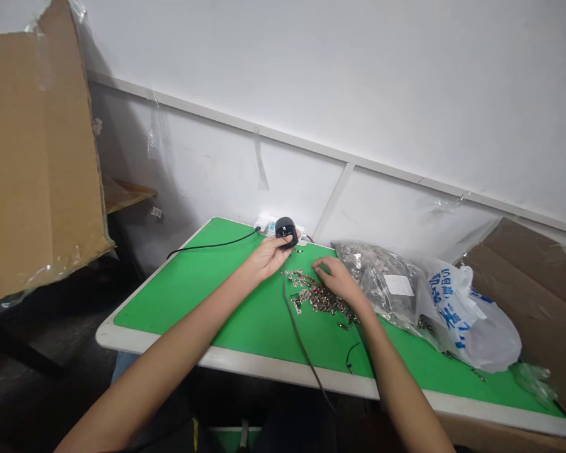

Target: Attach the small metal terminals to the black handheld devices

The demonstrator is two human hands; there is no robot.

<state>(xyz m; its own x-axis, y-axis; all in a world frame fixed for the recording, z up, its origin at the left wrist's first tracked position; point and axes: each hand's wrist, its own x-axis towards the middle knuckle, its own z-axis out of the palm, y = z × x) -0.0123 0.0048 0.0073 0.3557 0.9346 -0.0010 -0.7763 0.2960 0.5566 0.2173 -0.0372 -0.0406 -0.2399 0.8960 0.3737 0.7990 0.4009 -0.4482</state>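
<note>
My left hand [266,258] is shut on a small round black device [286,231] with a thin dark cable [298,333] trailing down over the table edge. My right hand [339,280] hangs over a loose heap of small metal parts [317,296], its fingertips at the heap's top edge. Whether those fingers pinch a part is hidden. A clear plastic bag of similar metal parts [382,283] lies just beyond my right hand.
The table has a green mat [245,321] and white rim [245,358], with a white power strip [266,223] against the wall. A white-and-blue plastic bag [457,314] lies to the right. Large cardboard sheets [33,151] stand at the left, others [532,283] at the right.
</note>
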